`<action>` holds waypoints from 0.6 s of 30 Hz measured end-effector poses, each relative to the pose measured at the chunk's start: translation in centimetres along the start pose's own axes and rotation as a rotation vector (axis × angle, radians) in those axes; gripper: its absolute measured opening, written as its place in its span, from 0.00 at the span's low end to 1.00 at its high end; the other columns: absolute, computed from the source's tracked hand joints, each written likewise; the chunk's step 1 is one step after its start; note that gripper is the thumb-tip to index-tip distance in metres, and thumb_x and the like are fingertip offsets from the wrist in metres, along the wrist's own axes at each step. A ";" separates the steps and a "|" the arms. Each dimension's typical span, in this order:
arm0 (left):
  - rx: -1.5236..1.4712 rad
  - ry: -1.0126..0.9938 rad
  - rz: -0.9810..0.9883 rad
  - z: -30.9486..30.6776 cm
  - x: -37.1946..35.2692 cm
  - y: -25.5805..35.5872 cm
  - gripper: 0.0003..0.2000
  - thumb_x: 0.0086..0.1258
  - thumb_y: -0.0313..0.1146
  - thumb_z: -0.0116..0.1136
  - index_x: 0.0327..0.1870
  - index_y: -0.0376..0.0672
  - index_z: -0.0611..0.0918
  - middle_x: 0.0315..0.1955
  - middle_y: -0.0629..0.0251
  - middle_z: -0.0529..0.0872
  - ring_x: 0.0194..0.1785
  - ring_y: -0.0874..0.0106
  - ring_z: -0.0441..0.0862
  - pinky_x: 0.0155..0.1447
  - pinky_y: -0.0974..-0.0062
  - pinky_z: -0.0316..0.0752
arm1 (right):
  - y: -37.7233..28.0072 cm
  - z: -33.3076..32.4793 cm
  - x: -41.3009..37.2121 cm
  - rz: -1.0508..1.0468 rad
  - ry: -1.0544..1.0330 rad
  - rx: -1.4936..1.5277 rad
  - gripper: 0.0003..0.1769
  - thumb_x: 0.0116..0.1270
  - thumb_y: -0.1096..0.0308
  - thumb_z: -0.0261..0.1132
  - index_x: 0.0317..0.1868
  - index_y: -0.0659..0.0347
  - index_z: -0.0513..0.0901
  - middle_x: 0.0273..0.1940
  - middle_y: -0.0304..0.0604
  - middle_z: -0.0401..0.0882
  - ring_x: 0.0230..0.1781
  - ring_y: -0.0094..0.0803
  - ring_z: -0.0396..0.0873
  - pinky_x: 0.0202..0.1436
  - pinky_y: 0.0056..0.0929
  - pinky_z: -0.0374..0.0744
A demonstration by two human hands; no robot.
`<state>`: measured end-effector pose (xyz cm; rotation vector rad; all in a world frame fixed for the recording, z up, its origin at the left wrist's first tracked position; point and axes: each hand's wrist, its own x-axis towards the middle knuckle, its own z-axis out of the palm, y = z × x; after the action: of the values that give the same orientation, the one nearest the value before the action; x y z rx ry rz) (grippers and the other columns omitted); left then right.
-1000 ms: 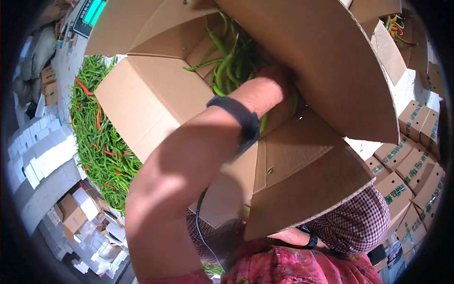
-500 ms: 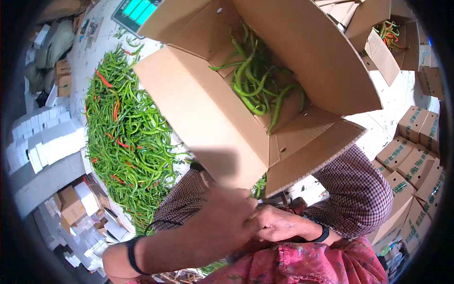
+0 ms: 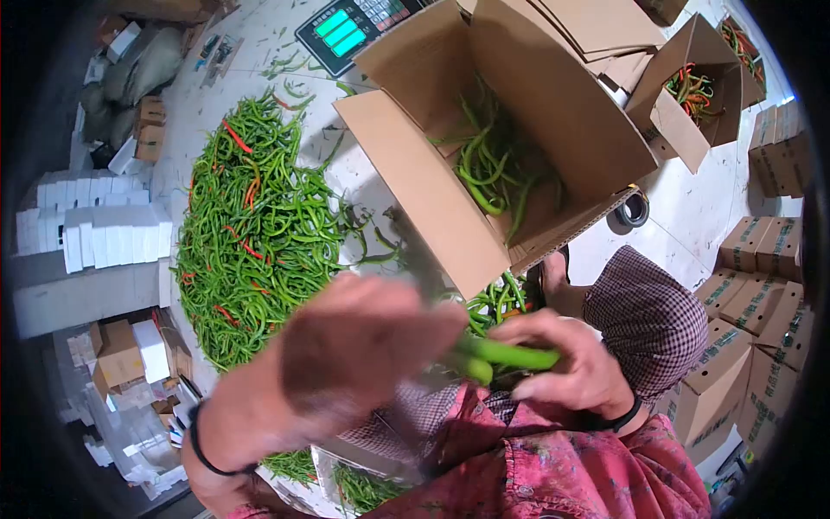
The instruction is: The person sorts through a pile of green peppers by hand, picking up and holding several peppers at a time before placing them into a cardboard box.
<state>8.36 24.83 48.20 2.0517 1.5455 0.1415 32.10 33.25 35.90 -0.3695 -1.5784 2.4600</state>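
The head-worn camera looks steeply down, close over the left hand (image 3: 367, 346) and right hand (image 3: 575, 372).

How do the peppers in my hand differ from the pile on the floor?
The held peppers are a few, all green, gripped in the right hand beside the blurred left hand; the floor pile is a wide heap with red ones mixed in. Held ones are lifted; the pile lies flat. Both are long, slim chillies.

Glossy green chilies (image 3: 510, 355), bunched, horizontal, gripped in right hand (image 3: 575, 368).
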 end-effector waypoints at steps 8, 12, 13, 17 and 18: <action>-0.138 0.329 0.032 -6.1 2.7 -4.6 0.16 0.68 0.29 0.54 0.56 0.39 0.76 0.37 0.64 0.82 0.38 0.73 0.79 0.43 0.73 0.74 | -7.3 -3.1 -2.9 -0.117 0.629 0.007 0.20 0.67 0.64 0.62 0.53 0.72 0.75 0.40 0.48 0.82 0.40 0.28 0.80 0.51 0.26 0.77; -0.275 0.136 -0.124 -4.5 7.5 -9.9 0.15 0.68 0.29 0.53 0.55 0.39 0.76 0.36 0.66 0.80 0.38 0.76 0.75 0.43 0.75 0.72 | -10.7 -4.1 -2.7 0.043 0.526 -0.052 0.15 0.63 0.66 0.66 0.43 0.71 0.78 0.34 0.46 0.82 0.31 0.25 0.78 0.38 0.23 0.76; -0.210 0.097 -0.147 -3.7 9.0 -11.1 0.15 0.68 0.30 0.53 0.54 0.40 0.76 0.36 0.65 0.80 0.38 0.77 0.76 0.43 0.75 0.72 | -11.8 -4.5 -2.7 0.127 0.447 -0.162 0.15 0.61 0.66 0.67 0.41 0.71 0.79 0.33 0.46 0.82 0.29 0.26 0.77 0.37 0.24 0.76; -0.203 0.026 -0.146 -0.2 14.0 -15.0 0.14 0.68 0.30 0.53 0.54 0.41 0.75 0.35 0.59 0.82 0.41 0.69 0.80 0.45 0.71 0.74 | -14.9 -9.5 2.0 0.205 0.186 -0.689 0.15 0.62 0.64 0.68 0.42 0.69 0.81 0.31 0.46 0.83 0.36 0.32 0.83 0.40 0.30 0.80; -0.213 0.030 -0.139 1.0 15.3 -16.3 0.14 0.68 0.30 0.53 0.54 0.41 0.75 0.35 0.59 0.82 0.41 0.69 0.80 0.45 0.71 0.74 | -13.8 -11.8 3.7 0.190 0.136 -0.877 0.14 0.63 0.64 0.66 0.42 0.68 0.82 0.31 0.48 0.83 0.36 0.35 0.83 0.41 0.32 0.80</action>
<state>-0.12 41.36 35.62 1.7802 1.6116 0.2732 32.71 50.24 43.38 -0.8109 -2.5656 1.6466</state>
